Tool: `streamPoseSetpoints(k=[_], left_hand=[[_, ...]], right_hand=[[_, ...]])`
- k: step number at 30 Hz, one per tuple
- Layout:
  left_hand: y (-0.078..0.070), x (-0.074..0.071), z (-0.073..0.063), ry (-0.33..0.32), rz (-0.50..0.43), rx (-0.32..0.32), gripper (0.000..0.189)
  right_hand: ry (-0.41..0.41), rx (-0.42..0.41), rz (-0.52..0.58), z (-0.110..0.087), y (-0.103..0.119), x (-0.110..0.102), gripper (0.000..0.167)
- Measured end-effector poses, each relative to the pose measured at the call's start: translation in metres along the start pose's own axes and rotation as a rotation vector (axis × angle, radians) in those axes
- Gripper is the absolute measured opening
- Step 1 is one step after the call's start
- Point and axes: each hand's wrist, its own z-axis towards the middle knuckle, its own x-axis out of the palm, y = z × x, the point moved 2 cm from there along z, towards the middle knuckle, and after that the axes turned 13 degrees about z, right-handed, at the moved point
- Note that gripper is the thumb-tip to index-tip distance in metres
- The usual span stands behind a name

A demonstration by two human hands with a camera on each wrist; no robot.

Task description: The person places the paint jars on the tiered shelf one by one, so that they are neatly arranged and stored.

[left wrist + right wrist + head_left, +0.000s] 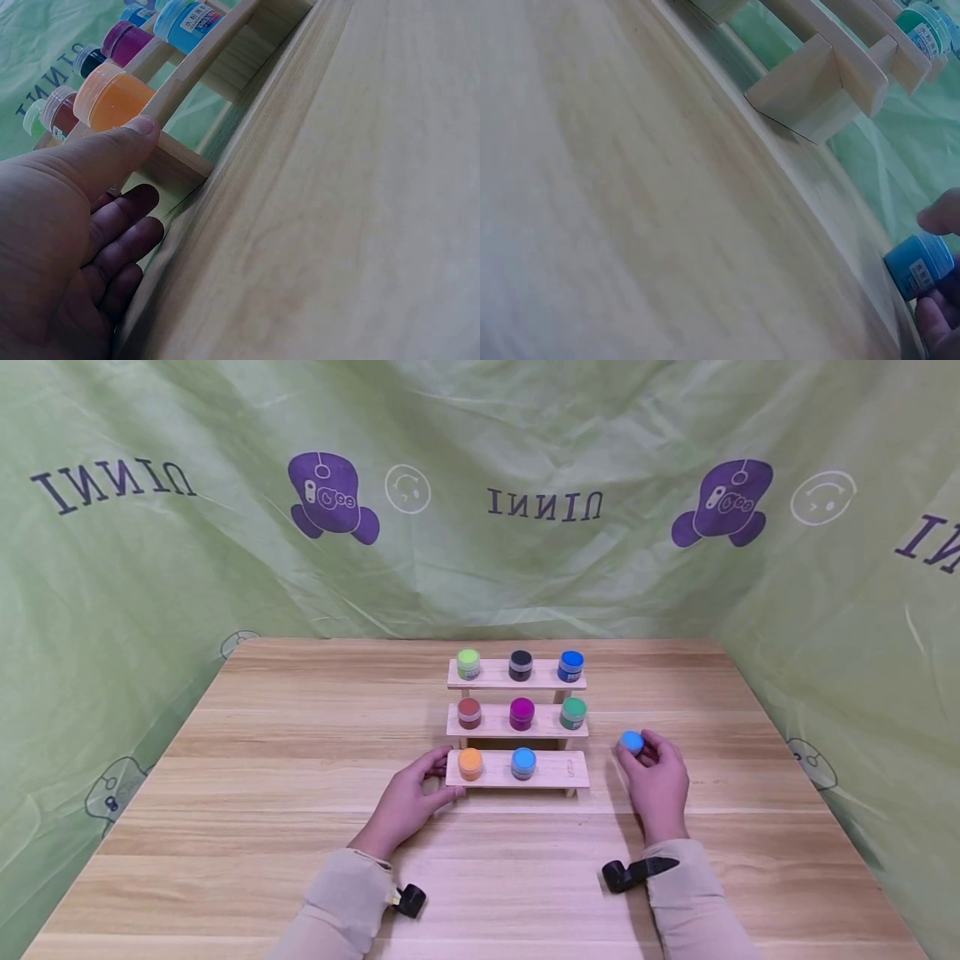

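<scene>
My right hand (pixel 660 783) pinches a small light-blue paint jar (pixel 918 267) between thumb and fingers, on the table to the right of the tiered wooden stand. At the left end of the stand's front shelf (pixel 553 770), my left hand (pixel 408 795) holds the edge, thumb at the front corner and fingers toward the back. In the left wrist view the thumb (pixel 139 129) lies against the shelf end below an orange paint jar (pixel 112 96). A second light-blue jar (pixel 523 763) stands mid-shelf, with bare wood on its right.
The middle shelf carries brown (pixel 469 713), magenta (pixel 522 713) and green (pixel 573 712) jars. Light green (pixel 468 664), black (pixel 521 665) and dark blue (pixel 571 666) ones stand on the back shelf. A green printed curtain (pixel 465 577) surrounds the wooden table (pixel 300 727).
</scene>
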Motion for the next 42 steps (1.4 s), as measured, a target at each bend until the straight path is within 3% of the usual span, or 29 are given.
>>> streamPoseSetpoints(k=[13,32,42], left_hand=[[-0.0022,-0.001,0.0001,0.002,-0.005,0.001,0.065],[-0.0041,-0.0017,0.0009,0.002,-0.007,-0.019,0.065],[-0.0044,-0.0018,0.0006,0.004,-0.007,-0.021,0.065]], right_hand=[[0.061,0.089,-0.07,0.004,0.005,-0.0069,0.056],[0.031,0.041,-0.062,0.0041,0.0013,-0.0061,0.051],[0.023,0.031,0.007,-0.0007,0.0004,-0.005,0.047]])
